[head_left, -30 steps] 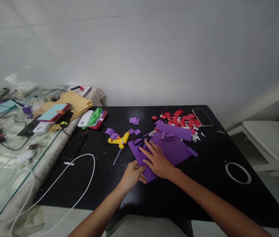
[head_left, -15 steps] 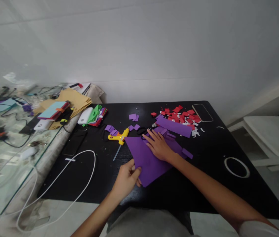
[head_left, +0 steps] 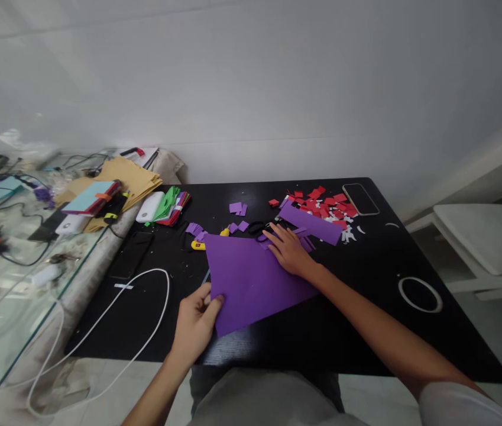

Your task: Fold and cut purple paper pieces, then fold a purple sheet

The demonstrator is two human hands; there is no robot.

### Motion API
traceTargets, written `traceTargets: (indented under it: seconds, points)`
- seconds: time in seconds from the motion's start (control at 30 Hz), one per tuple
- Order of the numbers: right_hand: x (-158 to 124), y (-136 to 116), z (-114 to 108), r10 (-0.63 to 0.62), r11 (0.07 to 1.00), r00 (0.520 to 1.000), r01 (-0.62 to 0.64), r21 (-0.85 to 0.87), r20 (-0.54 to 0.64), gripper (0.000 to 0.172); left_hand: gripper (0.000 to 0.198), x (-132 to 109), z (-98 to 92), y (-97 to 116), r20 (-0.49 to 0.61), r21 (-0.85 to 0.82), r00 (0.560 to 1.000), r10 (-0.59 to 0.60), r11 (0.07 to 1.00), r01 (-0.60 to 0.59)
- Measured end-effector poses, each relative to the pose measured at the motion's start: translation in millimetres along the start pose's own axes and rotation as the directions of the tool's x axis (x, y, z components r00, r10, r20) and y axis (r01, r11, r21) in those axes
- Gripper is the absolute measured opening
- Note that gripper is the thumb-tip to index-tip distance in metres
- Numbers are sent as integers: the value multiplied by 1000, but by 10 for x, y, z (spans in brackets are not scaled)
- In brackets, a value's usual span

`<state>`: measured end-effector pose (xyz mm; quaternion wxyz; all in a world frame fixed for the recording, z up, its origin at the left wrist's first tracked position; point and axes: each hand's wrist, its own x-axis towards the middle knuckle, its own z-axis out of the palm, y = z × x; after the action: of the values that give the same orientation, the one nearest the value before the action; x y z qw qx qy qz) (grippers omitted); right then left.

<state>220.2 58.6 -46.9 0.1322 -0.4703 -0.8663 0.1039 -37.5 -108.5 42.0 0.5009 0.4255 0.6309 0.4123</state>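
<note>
A large purple sheet point(head_left: 251, 278) lies at an angle near the front of the black table. My left hand point(head_left: 196, 319) pinches its left edge between thumb and fingers. Spread fingers of my right hand point(head_left: 290, 249) rest on the sheet's upper right part. Just beyond them are black-handled scissors point(head_left: 257, 228), partly hidden, and a purple strip point(head_left: 313, 223). The sheet covers most of a yellow glue gun point(head_left: 198, 245). Small purple pieces point(head_left: 238, 208) lie behind the sheet.
Red scraps point(head_left: 321, 204) and a phone point(head_left: 360, 199) are at the back right, a white ring point(head_left: 420, 294) at the right. Coloured paper bundles point(head_left: 168, 207), another phone point(head_left: 132, 255) and a looped white cable point(head_left: 167, 296) are on the left. A cluttered glass table point(head_left: 20, 272) adjoins.
My left hand has moved left with the sheet's edge, and the sheet now spreads wider over the glue gun. My right hand has shifted slightly up on it.
</note>
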Motion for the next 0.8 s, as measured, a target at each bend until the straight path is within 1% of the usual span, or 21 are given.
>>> traceTargets:
  seconds: [0.1,0.2,0.27,0.33,0.43,0.5,0.57,0.67,0.73,0.77,0.8]
  points:
    - [3,36,-29,14,1000,1000,-14,-12,5,50,29,-27,-87,43,-24,8,1000,15,1000,-15]
    - [6,53,-35,21,1000,1000,-21,-11,6,51,31,-54,-253,101,-56,22,998,13,1000,-11]
    - [10,60,-25,24,1000,1000,-24,-3,-2,51,33,-78,-406,150,-56,19,998,3,1000,-2]
    - [12,67,-11,22,1000,1000,-22,8,-20,50,39,-107,-580,193,-15,35,999,-33,999,33]
    - [-4,52,-4,6,998,997,-1,59,-76,50,46,-162,-845,217,7,66,997,-75,995,74]
    - [-42,-6,-27,-13,991,989,33,131,-149,49,47,-206,-1003,209,-3,83,997,-81,993,81]
    - [-103,-119,-82,-21,972,971,76,224,-237,46,46,-249,-1129,199,-21,114,997,-70,991,72]
    - [-205,-360,-217,21,922,946,106,372,-323,36,44,-297,-1232,216,-84,133,995,-49,989,60]
    - [-249,-513,-310,72,877,938,102,470,-339,30,44,-307,-1238,251,-142,104,989,-47,993,62]
    - [-259,-572,-350,112,845,937,85,527,-330,29,43,-304,-1225,270,-169,80,984,-49,995,63]
    - [-262,-615,-384,172,798,940,43,601,-294,29,42,-296,-1206,289,-192,52,980,-52,997,62]
